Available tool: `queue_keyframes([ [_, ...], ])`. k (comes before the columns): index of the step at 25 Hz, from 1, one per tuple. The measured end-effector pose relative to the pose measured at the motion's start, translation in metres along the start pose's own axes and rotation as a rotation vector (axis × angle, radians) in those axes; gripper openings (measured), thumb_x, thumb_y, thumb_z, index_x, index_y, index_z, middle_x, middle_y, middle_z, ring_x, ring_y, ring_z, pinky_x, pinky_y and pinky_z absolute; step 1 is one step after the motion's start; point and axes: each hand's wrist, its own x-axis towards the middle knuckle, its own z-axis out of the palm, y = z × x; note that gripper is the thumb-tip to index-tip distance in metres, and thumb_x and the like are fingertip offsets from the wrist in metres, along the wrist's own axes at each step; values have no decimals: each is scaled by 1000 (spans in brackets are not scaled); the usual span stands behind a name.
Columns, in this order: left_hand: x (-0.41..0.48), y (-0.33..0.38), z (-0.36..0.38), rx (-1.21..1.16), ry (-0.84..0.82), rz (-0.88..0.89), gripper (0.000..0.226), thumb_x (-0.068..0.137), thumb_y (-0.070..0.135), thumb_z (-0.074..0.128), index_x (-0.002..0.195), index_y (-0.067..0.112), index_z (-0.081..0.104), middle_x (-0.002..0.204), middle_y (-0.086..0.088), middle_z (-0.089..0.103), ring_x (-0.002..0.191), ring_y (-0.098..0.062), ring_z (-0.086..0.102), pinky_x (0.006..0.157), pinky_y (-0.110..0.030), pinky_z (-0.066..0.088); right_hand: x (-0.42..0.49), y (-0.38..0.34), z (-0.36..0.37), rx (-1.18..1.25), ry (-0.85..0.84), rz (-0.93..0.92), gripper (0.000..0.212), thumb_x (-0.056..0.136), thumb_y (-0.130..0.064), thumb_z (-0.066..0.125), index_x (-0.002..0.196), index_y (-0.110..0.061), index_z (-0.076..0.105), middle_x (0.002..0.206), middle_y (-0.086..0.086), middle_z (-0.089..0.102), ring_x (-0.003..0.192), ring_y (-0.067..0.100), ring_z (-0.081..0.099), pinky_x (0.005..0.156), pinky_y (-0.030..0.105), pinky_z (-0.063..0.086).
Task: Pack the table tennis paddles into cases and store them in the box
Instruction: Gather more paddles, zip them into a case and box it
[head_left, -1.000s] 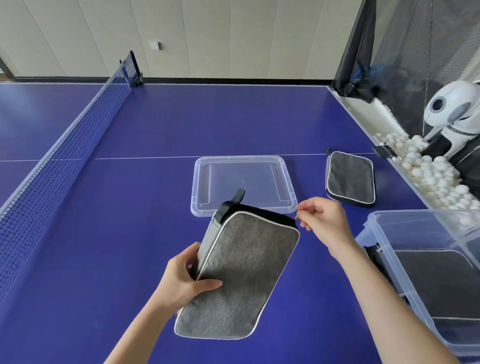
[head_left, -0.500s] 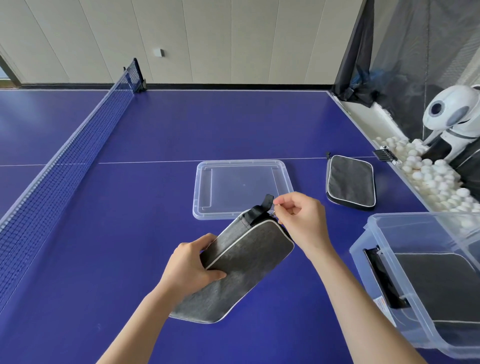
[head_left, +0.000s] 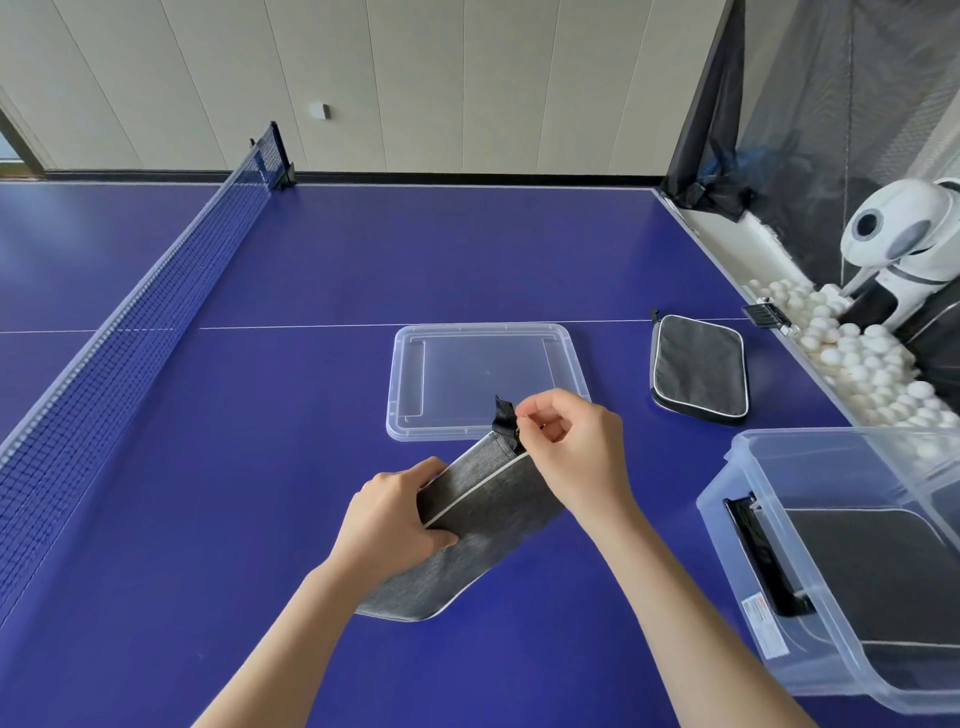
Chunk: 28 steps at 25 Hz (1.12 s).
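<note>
Nearest to us, our left hand (head_left: 395, 525) grips the grey paddle case (head_left: 478, 551) by its long edge, its fingers (head_left: 415, 475) curled over the top and its thumb pressed on the near face. The case is tilted up on its side, its lower end near the blue tabletop (head_left: 234, 519). Our right hand (head_left: 576, 457) is at the case's upper corner, thumb and forefinger pinched together just beside the black loop (head_left: 504, 415). What they pinch is too small to tell. To our right, a clear plastic box (head_left: 737, 545) stands at the tabletop's edge, with a dark case (head_left: 883, 571) lying flat inside it. Just beyond our hands, the clear lid (head_left: 488, 379) lies flat on the tabletop. To its right, apart from it, another dark case (head_left: 698, 371) with white piping lies closed. Past the tabletop's right edge, white balls (head_left: 862, 364) fill a trough beside a white ball machine (head_left: 904, 234). The net (head_left: 130, 332) runs along our left toward the far wall.
</note>
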Motion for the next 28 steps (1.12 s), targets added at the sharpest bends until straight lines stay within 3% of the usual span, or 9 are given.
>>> queue_keyframes([
  [3,-2,-2,4,-74,-20,-21,46,57,35,81,89,38,48,75,12,64,70,-14,58,67,-32,51,-1,0,1,21,-3,-16,13,82,-7,65,80,-18,70,66,-12,65,58,7,56,58,12,45],
  [9,-10,-6,11,-449,-36,-55,43,50,32,81,88,34,60,81,14,69,75,-7,64,76,-28,52,12,7,-3,-97,5,-85,12,83,-12,65,93,-19,65,75,-17,63,61,12,52,61,17,42],
  [12,-17,-11,13,-631,-59,-141,47,51,27,83,94,28,65,86,4,72,84,-17,67,80,-37,54,15,26,-8,-131,108,-54,21,83,-14,68,103,-19,62,91,-14,63,63,10,51,64,12,40],
  [16,-28,-18,13,-950,-74,-282,42,53,12,83,92,17,66,89,-10,73,84,-33,69,75,-49,57,-5,54,-11,103,79,224,38,85,-23,69,120,-21,54,116,-7,55,94,11,57,78,17,45],
  [20,-32,-26,12,-1180,-70,-390,52,52,6,80,102,9,64,97,-17,72,83,-33,71,66,-42,58,-45,84,-2,396,-168,606,51,84,-36,68,129,-31,45,121,-4,58,106,9,60,91,30,49],
  [24,-28,-36,11,-1263,-81,-441,54,55,8,76,107,10,63,97,-16,73,81,-31,72,67,-41,58,-66,90,8,600,-393,696,55,78,-29,74,127,-30,49,117,4,66,107,16,65,87,34,50],
  [28,-25,-41,12,-1230,-154,-444,67,45,19,87,108,16,66,102,-14,73,88,-30,72,74,-42,57,-68,87,13,507,-355,702,53,80,-13,75,123,-28,49,111,6,68,104,18,67,90,35,53],
])
